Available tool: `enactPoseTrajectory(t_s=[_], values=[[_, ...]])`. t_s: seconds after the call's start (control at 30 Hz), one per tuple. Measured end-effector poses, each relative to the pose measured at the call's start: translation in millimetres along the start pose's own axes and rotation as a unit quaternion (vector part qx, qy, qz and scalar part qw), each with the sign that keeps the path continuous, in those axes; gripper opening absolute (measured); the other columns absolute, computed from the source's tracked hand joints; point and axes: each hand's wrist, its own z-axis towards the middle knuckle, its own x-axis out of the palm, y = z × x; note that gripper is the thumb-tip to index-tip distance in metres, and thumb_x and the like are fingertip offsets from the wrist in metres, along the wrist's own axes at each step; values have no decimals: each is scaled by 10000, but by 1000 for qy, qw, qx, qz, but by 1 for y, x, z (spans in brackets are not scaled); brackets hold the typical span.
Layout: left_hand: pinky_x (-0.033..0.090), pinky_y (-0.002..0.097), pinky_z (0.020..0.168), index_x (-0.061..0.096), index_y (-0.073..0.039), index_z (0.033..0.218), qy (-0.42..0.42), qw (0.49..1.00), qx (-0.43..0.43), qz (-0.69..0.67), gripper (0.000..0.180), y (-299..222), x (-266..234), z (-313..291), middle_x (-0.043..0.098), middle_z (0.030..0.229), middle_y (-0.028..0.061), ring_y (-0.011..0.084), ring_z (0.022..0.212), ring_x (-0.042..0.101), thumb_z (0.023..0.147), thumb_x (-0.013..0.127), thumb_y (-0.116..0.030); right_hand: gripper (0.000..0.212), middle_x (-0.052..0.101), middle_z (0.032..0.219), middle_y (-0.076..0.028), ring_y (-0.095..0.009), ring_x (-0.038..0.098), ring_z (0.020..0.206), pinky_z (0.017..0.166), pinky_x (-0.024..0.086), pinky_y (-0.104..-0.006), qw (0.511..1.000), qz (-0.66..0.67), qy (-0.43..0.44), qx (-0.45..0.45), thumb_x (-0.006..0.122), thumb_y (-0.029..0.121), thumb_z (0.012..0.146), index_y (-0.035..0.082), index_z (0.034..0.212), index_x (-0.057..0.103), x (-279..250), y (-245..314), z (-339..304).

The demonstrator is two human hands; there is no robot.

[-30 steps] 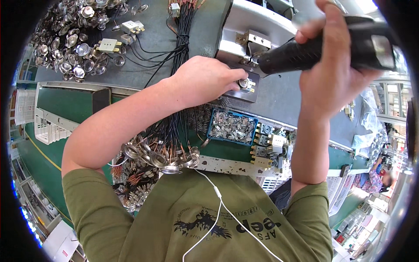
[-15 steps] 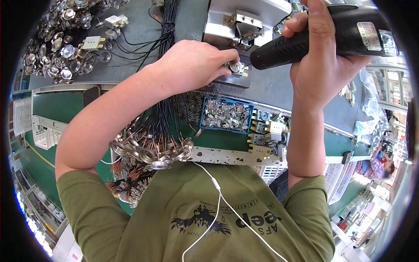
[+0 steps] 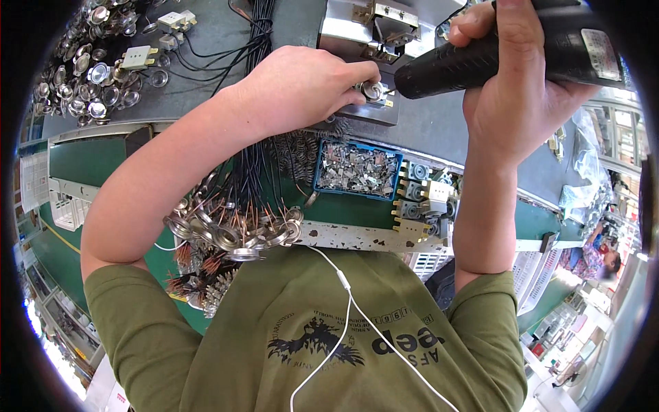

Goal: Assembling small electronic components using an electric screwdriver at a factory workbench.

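My right hand (image 3: 513, 103) is wrapped round a black electric screwdriver (image 3: 446, 69), held almost level with its tip pointing left. That tip is at the right side of a small part with a round metal cap (image 3: 373, 90) and brass tabs. My left hand (image 3: 309, 86) pinches this part between thumb and forefinger from the left. Under the part lies a dark metal block (image 3: 377, 114) on the grey bench. Whether the tip touches a screw is too small to tell.
Behind the block stands a metal fixture (image 3: 395, 31). A blue tray (image 3: 357, 193) of small metal pieces sits nearer me, beside several white-and-grey switch blocks (image 3: 432, 199). Round metal caps (image 3: 89, 75) pile up at far left. Black wires (image 3: 257, 41) with metal-capped ends hang over the bench edge.
The view has shifted slightly. The screwdriver's tip has moved a little left and up, closer to the capped part. My left hand keeps its pinch on the part.
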Motion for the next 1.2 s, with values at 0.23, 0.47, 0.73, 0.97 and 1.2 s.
enactPoseTrajectory(t_s=[0.23, 0.47, 0.73, 0.97, 1.2], values=[[570, 473, 695, 611, -169, 1211, -7, 1000, 7, 6, 278, -1, 0, -1, 727, 851, 112, 334, 820, 725, 992, 631, -340, 177, 664, 729, -99, -152, 619, 527, 474, 480, -269, 999, -20, 30, -19, 718, 79, 974, -62, 1041, 634, -6, -5, 3], [570, 475, 699, 608, -166, 1206, -10, 1000, 10, 8, 277, 1, 1, 0, 726, 856, 117, 335, 825, 726, 991, 634, -338, 162, 664, 752, -98, -146, 612, 528, 503, 496, -265, 1000, 4, 21, -14, 714, 68, 974, -56, 1037, 631, -3, -4, 3], [565, 478, 691, 606, -162, 1198, -3, 1000, 11, 12, 267, 0, 0, 0, 718, 841, 112, 332, 819, 723, 994, 632, -333, 143, 680, 827, -107, -138, 629, 566, 504, 503, -259, 1000, 14, 22, 9, 707, 17, 955, -48, 1047, 618, 4, -1, 1], [559, 480, 681, 607, -156, 1201, -23, 999, 26, 13, 266, 0, 4, -3, 709, 823, 120, 335, 810, 718, 995, 630, -323, 156, 680, 851, -93, -118, 635, 580, 511, 510, -245, 999, 14, 42, 28, 714, -31, 930, -45, 1051, 617, 5, 3, -6], [551, 489, 670, 617, -168, 1222, -53, 998, 41, 12, 279, 3, 10, -3, 704, 805, 135, 358, 795, 708, 983, 645, -309, 176, 699, 850, -97, -123, 652, 580, 510, 522, -252, 996, 8, 85, 0, 724, -26, 920, -65, 1069, 638, 0, -3, -4]])
